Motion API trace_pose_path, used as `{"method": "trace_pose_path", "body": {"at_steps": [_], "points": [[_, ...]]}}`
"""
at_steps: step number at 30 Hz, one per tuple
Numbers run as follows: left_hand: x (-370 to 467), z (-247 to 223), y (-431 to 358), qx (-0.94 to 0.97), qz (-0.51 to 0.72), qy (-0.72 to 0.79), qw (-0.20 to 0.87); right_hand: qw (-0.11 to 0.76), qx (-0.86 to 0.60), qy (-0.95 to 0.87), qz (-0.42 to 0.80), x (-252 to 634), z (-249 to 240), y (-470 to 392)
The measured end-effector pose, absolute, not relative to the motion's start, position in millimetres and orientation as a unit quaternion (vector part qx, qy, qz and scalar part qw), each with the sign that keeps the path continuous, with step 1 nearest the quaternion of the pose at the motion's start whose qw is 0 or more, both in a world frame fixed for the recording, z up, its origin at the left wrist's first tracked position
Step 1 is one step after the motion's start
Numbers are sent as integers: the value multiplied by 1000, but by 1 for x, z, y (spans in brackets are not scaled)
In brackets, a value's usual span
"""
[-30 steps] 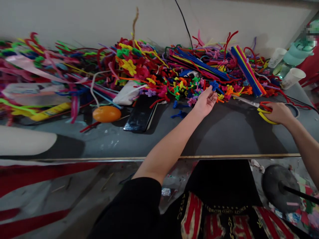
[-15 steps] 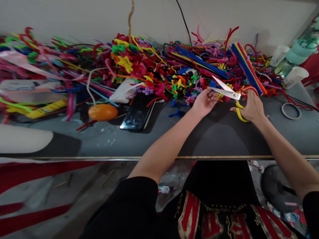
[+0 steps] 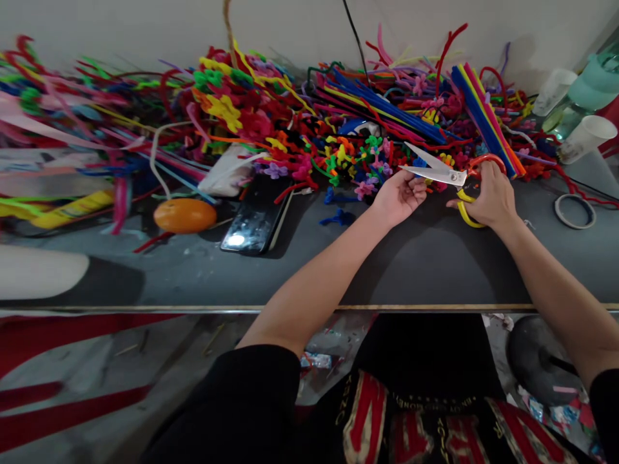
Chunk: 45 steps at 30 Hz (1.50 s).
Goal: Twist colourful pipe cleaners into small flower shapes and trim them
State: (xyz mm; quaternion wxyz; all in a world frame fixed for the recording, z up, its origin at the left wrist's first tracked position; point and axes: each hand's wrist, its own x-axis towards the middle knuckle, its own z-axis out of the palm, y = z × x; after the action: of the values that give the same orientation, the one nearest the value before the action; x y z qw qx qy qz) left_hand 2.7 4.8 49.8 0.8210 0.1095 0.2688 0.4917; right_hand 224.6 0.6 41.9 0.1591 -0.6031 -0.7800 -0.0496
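My right hand (image 3: 489,198) is closed around the red and yellow handles of a pair of scissors (image 3: 447,174). The scissors' blades are parted and point left, over the fingertips of my left hand (image 3: 400,198). That hand is palm up with its fingers curled in; what they pinch, if anything, is too small to make out. Small blue twisted pieces (image 3: 338,217) lie on the dark table just left of it. Behind both hands spreads a heap of colourful pipe cleaners and fuzzy flowers (image 3: 370,164).
A phone (image 3: 254,216) and an orange oval object (image 3: 185,215) lie to the left. At the right are a tape ring (image 3: 574,212), white cups (image 3: 587,138) and a bottle (image 3: 592,80). Bundled straight pipe cleaners (image 3: 488,122) rest on the heap.
The scissors' blades are closer together and slightly further left over my left fingertips. The view has shifted a little, so the phone and orange object appear further left.
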Motion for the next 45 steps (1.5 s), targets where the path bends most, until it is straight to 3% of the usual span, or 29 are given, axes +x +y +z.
{"method": "trace_pose_path", "body": {"at_steps": [45], "points": [[2, 46, 8, 135, 497, 323, 794, 148, -599, -783, -81, 227, 50, -7]]}}
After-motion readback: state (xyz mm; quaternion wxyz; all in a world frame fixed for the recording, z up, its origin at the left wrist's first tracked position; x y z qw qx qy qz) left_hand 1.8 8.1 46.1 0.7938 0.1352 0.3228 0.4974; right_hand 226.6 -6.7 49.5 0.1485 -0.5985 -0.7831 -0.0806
